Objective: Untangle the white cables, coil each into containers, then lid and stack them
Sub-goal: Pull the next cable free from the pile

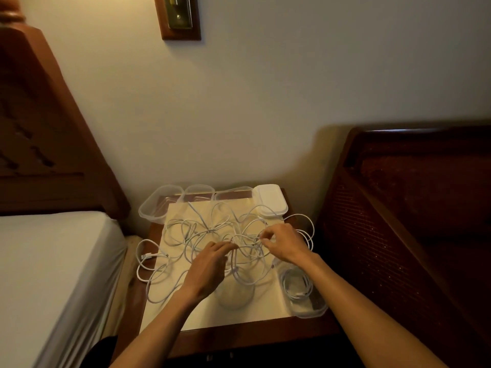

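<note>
While both hands work the white cables tangle on the table, right hand pinches a strand; left hand has fingers curled into the loops, grip unclear. One coiled cable sits in container under right wrist. Empty containers and lids beyond hands.

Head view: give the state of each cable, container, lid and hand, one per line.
Tangled white cables: knotted, spread over the mat.
Near right container: unlidded, one cable coiled inside.
Clear containers at the back: unlidded, no cable visible inside.
White lids: stacked at back right, not on containers.
Left hand: fingers on the tangle.
Right hand: pinching a strand.
</note>
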`<move>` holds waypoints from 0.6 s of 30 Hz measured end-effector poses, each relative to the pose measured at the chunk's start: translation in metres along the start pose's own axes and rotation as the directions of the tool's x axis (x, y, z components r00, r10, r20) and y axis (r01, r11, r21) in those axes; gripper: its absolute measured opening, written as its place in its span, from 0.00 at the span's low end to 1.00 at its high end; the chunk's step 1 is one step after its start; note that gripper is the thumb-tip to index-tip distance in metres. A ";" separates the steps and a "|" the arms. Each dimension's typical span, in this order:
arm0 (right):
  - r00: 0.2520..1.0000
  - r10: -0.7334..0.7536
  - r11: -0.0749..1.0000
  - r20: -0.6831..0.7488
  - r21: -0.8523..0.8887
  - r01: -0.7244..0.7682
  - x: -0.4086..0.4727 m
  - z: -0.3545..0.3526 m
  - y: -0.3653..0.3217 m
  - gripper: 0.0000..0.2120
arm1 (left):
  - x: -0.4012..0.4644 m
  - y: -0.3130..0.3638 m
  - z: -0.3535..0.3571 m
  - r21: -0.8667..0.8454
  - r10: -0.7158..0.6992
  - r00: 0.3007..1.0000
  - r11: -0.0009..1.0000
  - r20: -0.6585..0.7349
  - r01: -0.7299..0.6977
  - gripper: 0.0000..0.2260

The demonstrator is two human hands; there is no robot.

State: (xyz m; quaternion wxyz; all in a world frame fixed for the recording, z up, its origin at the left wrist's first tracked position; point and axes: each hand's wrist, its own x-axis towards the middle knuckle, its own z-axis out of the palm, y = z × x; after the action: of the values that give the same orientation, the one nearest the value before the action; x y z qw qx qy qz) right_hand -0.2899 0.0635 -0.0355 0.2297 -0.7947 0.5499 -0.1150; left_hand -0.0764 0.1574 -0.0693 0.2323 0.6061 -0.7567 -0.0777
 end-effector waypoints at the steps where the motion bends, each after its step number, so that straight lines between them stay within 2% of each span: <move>1: 1.000 0.012 0.999 0.027 0.030 -0.013 0.003 0.003 -0.007 0.12 | 0.002 -0.001 -0.001 -0.031 0.018 1.000 0.999 -0.017 -0.018 0.18; 2: 0.997 0.006 1.000 0.073 0.001 -0.006 0.006 0.008 -0.013 0.15 | 0.003 -0.001 -0.003 -0.062 0.029 0.999 0.998 -0.044 -0.032 0.16; 5: 0.989 -0.001 0.997 0.151 -0.080 0.014 0.015 0.016 -0.021 0.16 | 0.007 -0.005 -0.013 -0.114 -0.006 0.990 0.993 -0.142 -0.011 0.15; 8: 0.988 0.018 0.998 0.152 0.062 -0.027 0.025 0.009 -0.023 0.28 | 0.016 -0.020 -0.025 -0.226 -0.268 0.903 0.954 -0.336 0.199 0.09; 9: 0.993 0.037 0.993 0.114 0.108 -0.049 0.029 0.004 -0.025 0.30 | 0.021 -0.027 -0.027 -0.219 -0.332 0.872 0.939 -0.361 0.267 0.07; 11: 0.995 0.092 0.985 -0.045 0.149 -0.084 0.042 -0.002 -0.024 0.27 | 0.029 -0.040 -0.027 -0.129 -0.394 0.866 0.919 -0.308 0.373 0.07; 13: 0.983 0.106 0.989 -0.149 0.120 -0.088 0.061 -0.002 -0.022 0.16 | 0.035 -0.048 -0.024 -0.055 -0.433 0.884 0.901 -0.178 0.431 0.09; 15: 0.994 0.081 0.990 -0.071 0.123 -0.071 0.078 0.004 -0.028 0.10 | 0.039 -0.053 -0.023 -0.043 -0.445 0.892 0.895 -0.076 0.443 0.09; 18: 0.995 0.039 0.998 0.094 0.055 -0.045 0.097 0.021 -0.045 0.15 | 0.045 -0.052 -0.023 -0.062 -0.400 0.916 0.916 -0.032 0.397 0.07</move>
State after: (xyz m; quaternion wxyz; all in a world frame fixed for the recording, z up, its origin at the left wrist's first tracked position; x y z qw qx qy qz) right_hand -0.2076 -0.0082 -0.0384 0.2798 -0.7807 0.5517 -0.0886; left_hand -0.0278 0.1050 -0.0580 0.2448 0.7425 -0.6097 -0.1306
